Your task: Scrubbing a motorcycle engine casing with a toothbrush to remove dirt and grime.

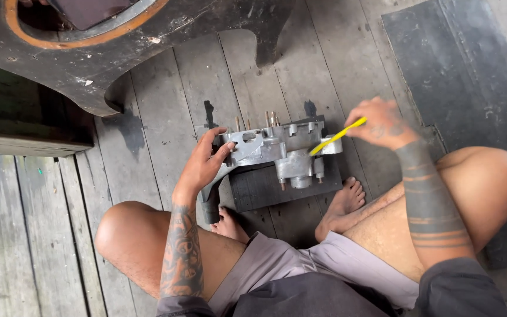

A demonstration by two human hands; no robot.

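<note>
The cast metal engine housing [274,149] lies just right of the frame's centre, resting on a dark rubber pad [265,188] that sits on the grey wooden floor [165,100]. It looks like a heavy, rigid aluminium casting, with bosses, holes, and several studs [271,119] standing up along its far edge. Judging by its bulk and its oily sheen, it is likely to be slippery on the flat faces and awkward to lift by one end; the thick flange on the left and the solid body in the middle seem the safest places to grip, while the studs and thin ears are better left alone.

The left hand [206,161] is curled around the housing's left end, thumb on top and fingers wrapped over the edge, steadying it. The right hand [383,124] is closed around a slim yellow-handled tool [337,136], probably a small brush or pick, whose tip touches the housing's right end.

The person sits on the floor with bare knees spread to either side and bare feet [344,202] tucked just below the pad. At the upper left of the frame, a large dark bodywork panel with an orange rim [89,44] lies well apart from the housing. A black mat [465,76] runs down the upper right.
</note>
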